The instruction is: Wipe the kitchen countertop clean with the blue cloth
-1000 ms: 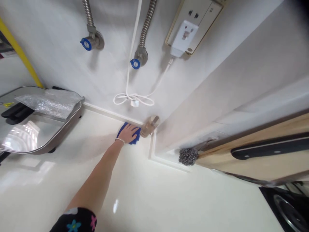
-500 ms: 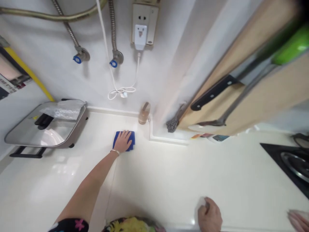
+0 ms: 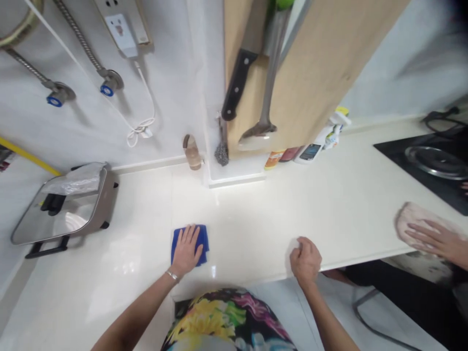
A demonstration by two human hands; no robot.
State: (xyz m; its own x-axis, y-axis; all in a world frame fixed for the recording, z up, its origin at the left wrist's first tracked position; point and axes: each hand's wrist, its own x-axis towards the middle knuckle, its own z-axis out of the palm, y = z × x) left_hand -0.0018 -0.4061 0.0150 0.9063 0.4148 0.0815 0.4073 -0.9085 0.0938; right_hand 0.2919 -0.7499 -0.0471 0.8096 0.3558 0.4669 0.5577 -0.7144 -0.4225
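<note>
My left hand [image 3: 187, 249] lies flat with fingers stretched over a folded blue cloth [image 3: 203, 239] on the white countertop [image 3: 241, 214]. Parts of the cloth show around the palm and fingers. My right hand [image 3: 306, 259] is closed in a fist and rests by the front edge of the counter; nothing shows in it. Farther right, another person's hand [image 3: 435, 239] is spread on a pale pinkish cloth [image 3: 413, 219] near the same edge.
An electric pan with a glass lid [image 3: 73, 209] stands at the left. By the wall corner is a small brownish container [image 3: 192, 153]. A knife [image 3: 239, 83] and spatula [image 3: 268, 97] hang before a wooden board [image 3: 321, 63]. Bottles [image 3: 310, 151] stand behind; a black cooktop [image 3: 395, 151] is right.
The view has swung to the right. My left hand and the blue cloth have moved back from the wall, nearer my body. My right hand stays in a fist by the edge.
</note>
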